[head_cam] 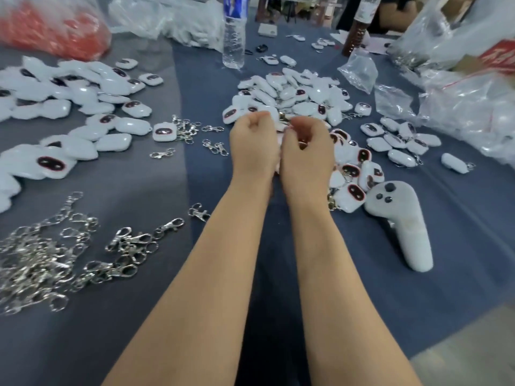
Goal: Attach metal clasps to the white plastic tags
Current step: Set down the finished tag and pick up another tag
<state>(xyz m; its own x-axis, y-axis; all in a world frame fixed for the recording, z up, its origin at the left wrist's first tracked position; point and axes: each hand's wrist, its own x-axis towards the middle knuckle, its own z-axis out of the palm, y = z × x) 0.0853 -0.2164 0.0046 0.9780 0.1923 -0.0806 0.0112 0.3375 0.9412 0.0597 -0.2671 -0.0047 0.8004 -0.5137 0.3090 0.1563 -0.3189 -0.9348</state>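
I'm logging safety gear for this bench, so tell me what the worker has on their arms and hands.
Nothing worn shows. Both forearms are bare, with no sleeves in view, and the left hand and right hand have no gloves. There is no watch, bracelet or wristband at either wrist.

The water bottle (233, 32) is clear, glossy plastic, and it stands on a matt, dark blue-grey cloth (195, 87). The white plastic tags (83, 90), heaped left of the bottle and just in front of it, are smooth and glossy with shiny dark insets ringed in red. The metal clasps (41, 260), well in front of it to the left, are bright, polished, silver-coloured metal. Right of the bottle lie thin, crinkled, shiny clear plastic bags (459, 112), and well in front of it to the right a white controller (404, 227) of smooth plastic has a duller, satin finish.
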